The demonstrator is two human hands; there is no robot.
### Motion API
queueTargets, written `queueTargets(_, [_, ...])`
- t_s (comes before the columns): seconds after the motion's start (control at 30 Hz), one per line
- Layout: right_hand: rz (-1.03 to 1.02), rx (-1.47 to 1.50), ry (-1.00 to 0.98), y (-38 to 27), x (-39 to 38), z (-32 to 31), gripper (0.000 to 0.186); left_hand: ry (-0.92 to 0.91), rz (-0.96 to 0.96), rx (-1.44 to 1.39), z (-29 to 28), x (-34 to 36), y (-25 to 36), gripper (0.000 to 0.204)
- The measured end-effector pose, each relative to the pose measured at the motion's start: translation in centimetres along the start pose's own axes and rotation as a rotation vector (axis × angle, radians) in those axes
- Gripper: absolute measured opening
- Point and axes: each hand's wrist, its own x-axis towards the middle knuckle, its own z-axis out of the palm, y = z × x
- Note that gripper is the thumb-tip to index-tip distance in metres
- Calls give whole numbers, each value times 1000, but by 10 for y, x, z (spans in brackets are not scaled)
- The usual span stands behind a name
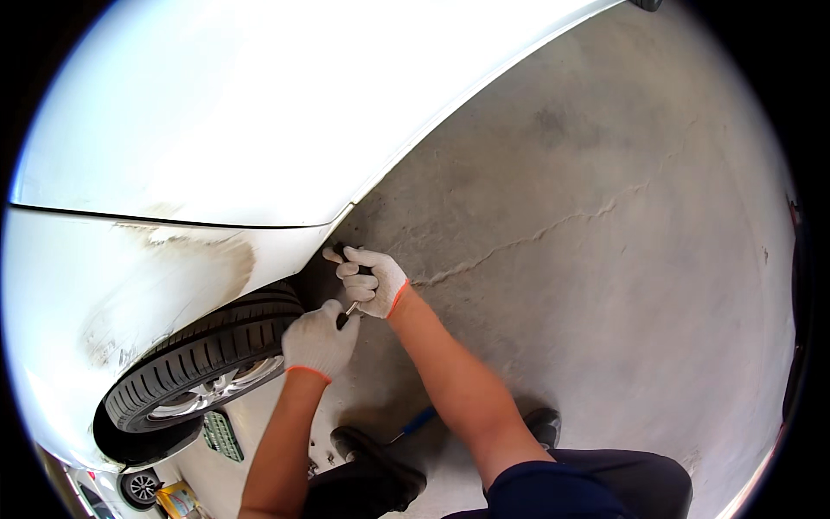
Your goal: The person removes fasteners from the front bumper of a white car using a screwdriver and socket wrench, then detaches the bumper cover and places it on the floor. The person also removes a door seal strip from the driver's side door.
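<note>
Both hands wear white knit gloves with orange cuffs and are beside the lower edge of a white car [190, 112], just right of its wheel [190, 372]. My left hand [318, 344] is closed on the dark part of a small tool [353, 307], whose metal shaft shows between the hands. Slightly higher, my right hand [370, 281] has its fingers curled round a dark piece, perhaps the same tool; its shape is mostly hidden. The car's panel above the tyre has a dirty scuffed patch [199, 255].
A green tool case [223, 432] and a blue-handled tool [417, 422] lie on the cracked concrete floor [605, 303]. My shoes and knees are at the bottom. A yellow container [177, 502] and another car's wheel [138, 490] are at lower left.
</note>
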Motion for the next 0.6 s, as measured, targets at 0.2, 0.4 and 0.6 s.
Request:
queueTargets(0.2, [-178,-643,357,9,11,23,34,49,-88,-27,59,29,-12,36])
queueTargets(0.4, [-600,-1880,751,61,29,62,39,282,17,-422,224,99,-34,35])
queueTargets(0.6, [-59,-413,328,-8,-4,28,22,-124,-26,-271,75,42,1,40])
